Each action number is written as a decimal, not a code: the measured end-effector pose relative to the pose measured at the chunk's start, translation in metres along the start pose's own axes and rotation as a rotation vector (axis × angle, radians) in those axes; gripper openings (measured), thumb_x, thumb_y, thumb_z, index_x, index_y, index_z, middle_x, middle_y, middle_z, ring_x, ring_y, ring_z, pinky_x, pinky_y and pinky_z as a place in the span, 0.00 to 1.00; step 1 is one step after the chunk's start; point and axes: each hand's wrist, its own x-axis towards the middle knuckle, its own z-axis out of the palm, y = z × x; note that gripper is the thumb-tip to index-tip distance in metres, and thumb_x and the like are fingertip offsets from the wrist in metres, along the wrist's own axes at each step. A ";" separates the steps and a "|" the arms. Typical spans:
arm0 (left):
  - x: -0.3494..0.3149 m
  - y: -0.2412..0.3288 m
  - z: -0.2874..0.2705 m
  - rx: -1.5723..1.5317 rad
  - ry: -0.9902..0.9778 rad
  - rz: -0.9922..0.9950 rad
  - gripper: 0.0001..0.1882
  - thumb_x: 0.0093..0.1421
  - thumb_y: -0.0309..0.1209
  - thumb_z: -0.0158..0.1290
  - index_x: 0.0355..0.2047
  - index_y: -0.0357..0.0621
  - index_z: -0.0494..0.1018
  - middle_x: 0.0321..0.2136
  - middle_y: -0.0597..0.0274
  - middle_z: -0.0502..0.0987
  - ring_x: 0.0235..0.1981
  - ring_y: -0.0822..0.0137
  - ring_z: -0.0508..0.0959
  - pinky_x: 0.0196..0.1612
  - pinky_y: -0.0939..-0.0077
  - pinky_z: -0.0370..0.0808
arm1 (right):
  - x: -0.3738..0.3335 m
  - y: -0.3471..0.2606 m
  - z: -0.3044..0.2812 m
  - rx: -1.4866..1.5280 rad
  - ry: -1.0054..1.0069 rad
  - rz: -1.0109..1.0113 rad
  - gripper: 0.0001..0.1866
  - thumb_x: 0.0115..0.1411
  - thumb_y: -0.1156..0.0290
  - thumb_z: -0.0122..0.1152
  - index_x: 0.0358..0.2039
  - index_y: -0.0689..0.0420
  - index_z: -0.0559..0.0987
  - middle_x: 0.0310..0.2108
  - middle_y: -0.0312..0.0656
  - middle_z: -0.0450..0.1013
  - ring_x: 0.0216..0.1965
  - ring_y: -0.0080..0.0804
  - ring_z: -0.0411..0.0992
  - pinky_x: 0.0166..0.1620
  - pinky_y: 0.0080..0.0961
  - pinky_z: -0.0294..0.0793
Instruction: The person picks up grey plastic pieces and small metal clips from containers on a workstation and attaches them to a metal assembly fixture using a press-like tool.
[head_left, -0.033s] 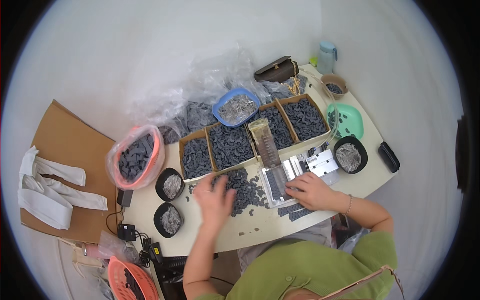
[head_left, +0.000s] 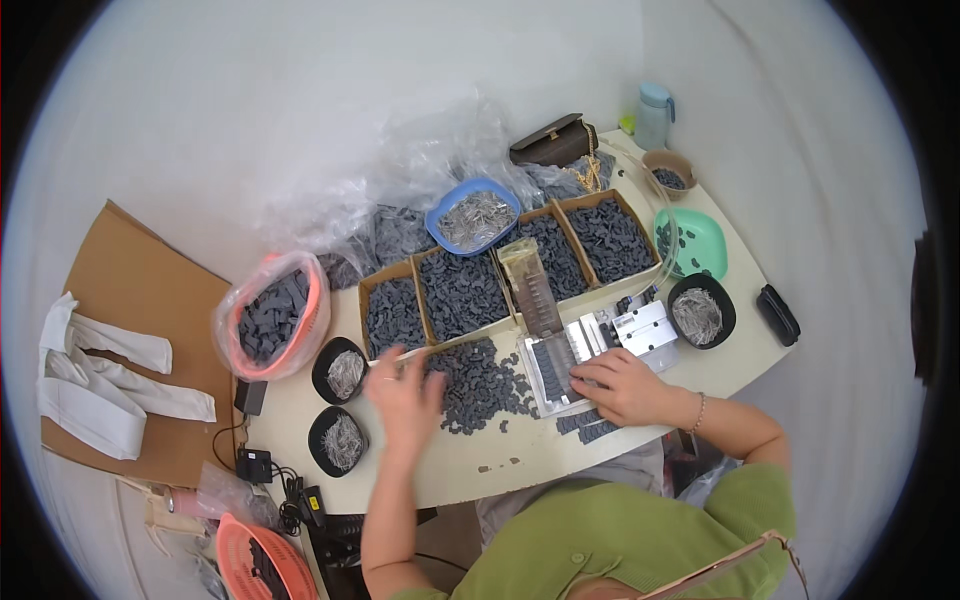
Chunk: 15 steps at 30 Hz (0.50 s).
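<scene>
My left hand [head_left: 405, 400], slightly blurred, hovers at the left edge of a loose pile of small dark grey parts [head_left: 480, 390]. Its fingers are apart, and nothing can be made out between them. My right hand [head_left: 625, 388] lies over a metal fixture [head_left: 585, 345], its fingers closed together at a row of dark grey parts [head_left: 553, 368]. What its fingertips pinch, if anything, is hidden. A clear ribbed plastic piece [head_left: 532, 285] leans from the fixture onto the boxes behind. Short rows of grey parts [head_left: 590, 425] lie below my right hand.
Cardboard boxes [head_left: 430, 300] of grey parts line the back. Thin metal pins fill a blue tray [head_left: 432, 222] and black bowls [head_left: 322, 372]. A green tray [head_left: 712, 240], a brown bowl [head_left: 655, 157] and a black case [head_left: 778, 315] stand right; a pink basket [head_left: 318, 320] stands left.
My left hand has moved a little to the left, off the pile toward the black bowls. My right hand stays at the fixture, shifted only slightly.
</scene>
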 end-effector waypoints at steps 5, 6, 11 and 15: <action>0.005 -0.131 -0.005 0.158 -0.136 -0.272 0.11 0.52 0.26 0.55 0.37 0.36 0.77 0.37 0.48 0.75 0.39 0.49 0.75 0.42 0.60 0.72 | 0.032 0.017 -0.006 0.031 0.121 -0.005 0.16 0.50 0.66 0.62 0.41 0.54 0.78 0.46 0.42 0.71 0.46 0.39 0.69 0.49 0.38 0.65; 0.004 -0.149 -0.002 0.188 -0.210 -0.297 0.09 0.51 0.26 0.56 0.34 0.36 0.77 0.35 0.47 0.76 0.37 0.49 0.76 0.41 0.60 0.73 | 0.049 0.031 -0.007 0.025 0.190 0.012 0.15 0.51 0.67 0.62 0.40 0.54 0.79 0.44 0.41 0.72 0.46 0.38 0.69 0.48 0.38 0.65; 0.011 -0.165 -0.005 0.172 -0.331 -0.407 0.05 0.47 0.26 0.59 0.26 0.40 0.79 0.26 0.48 0.78 0.32 0.49 0.79 0.37 0.58 0.75 | 0.149 0.105 -0.015 0.034 0.289 0.186 0.07 0.53 0.69 0.60 0.32 0.56 0.80 0.35 0.40 0.75 0.42 0.39 0.70 0.44 0.37 0.68; 0.009 -0.169 0.000 0.185 -0.305 -0.418 0.04 0.49 0.28 0.58 0.26 0.42 0.78 0.26 0.48 0.78 0.32 0.49 0.78 0.36 0.57 0.75 | 0.215 0.148 0.011 0.081 -0.004 0.410 0.06 0.51 0.72 0.59 0.29 0.51 0.83 0.33 0.43 0.78 0.39 0.41 0.75 0.42 0.39 0.73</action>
